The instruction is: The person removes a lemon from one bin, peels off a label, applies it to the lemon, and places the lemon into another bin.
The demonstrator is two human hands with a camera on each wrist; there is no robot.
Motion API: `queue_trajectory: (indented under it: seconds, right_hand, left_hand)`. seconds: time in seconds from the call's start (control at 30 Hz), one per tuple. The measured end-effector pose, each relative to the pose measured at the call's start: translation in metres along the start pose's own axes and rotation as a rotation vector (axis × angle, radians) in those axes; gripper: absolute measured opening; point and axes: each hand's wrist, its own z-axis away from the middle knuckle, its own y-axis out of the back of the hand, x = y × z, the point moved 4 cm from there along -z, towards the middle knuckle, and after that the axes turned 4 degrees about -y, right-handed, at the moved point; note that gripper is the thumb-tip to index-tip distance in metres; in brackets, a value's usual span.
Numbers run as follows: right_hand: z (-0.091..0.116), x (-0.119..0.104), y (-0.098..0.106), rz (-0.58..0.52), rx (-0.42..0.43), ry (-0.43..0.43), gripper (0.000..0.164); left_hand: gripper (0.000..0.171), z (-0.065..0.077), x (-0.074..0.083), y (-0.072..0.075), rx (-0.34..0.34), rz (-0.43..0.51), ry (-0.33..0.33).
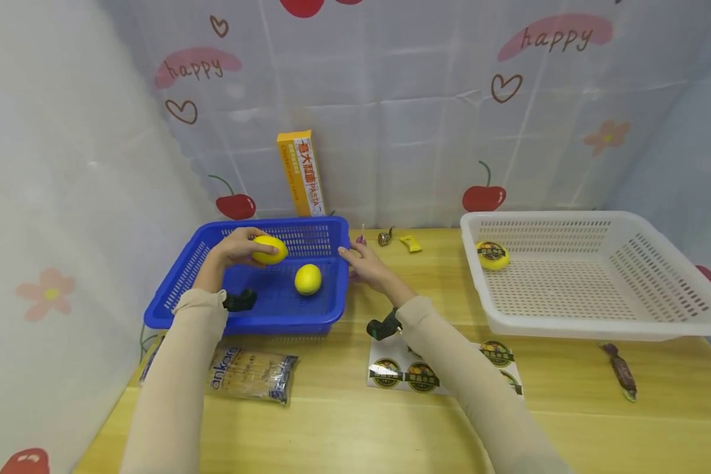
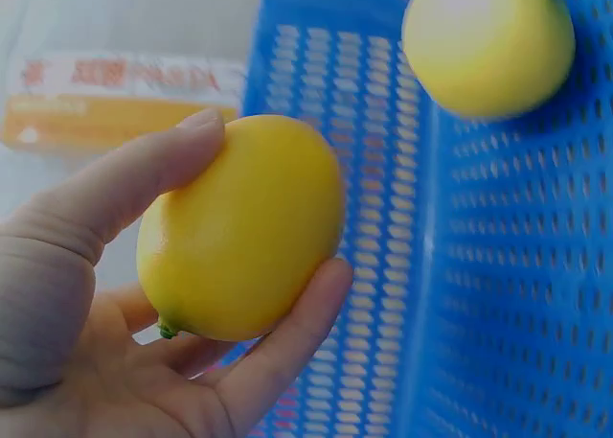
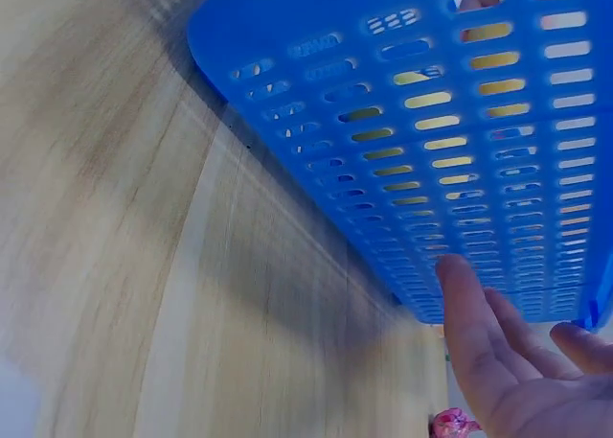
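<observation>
We count three lemons: the held lemon (image 1: 270, 250) over the blue basket (image 1: 296, 321), a second lemon (image 1: 308, 280) on that basket's floor, and a labelled lemon (image 1: 493, 256) inside the white basket (image 1: 563, 283). Three small sweets (image 1: 385, 237) lie between the two baskets, and one brown sweet (image 1: 621, 372) in front of the white one. We see the left hand (image 1: 237, 247) clamped round its lemon, thumb opposite fingers; the right hand (image 1: 368, 267), fingers extended and spread, touches the blue basket's outer wall.

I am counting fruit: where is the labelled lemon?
In the head view, the labelled lemon is on the right, inside the white basket, at its left end.
</observation>
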Motion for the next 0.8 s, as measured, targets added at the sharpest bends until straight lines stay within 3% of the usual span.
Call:
queue_trajectory:
  seconds: [0.23,0.5,0.63,0.8]
  right_hand:
    - [0.023,0.003,0.021,0.012,0.062,0.044,0.054]
    - [0.073,0.006,0.054,0.088,0.143,0.109,0.054]
    - [0.099,0.014,0.067,0.109,0.177,0.115,0.054]
    - [0.125,0.026,0.078,0.147,0.214,0.119,0.055]
  left_hand:
    - [0.062,0.017,0.029,-0.023,0.098,0.081,-0.188]
    - [0.056,0.039,0.07,-0.081,0.126,0.335,-0.431]
    - [0.052,0.044,0.084,-0.114,0.12,0.328,-0.486]
    - [0.05,0.044,0.095,-0.151,0.111,0.253,-0.529]
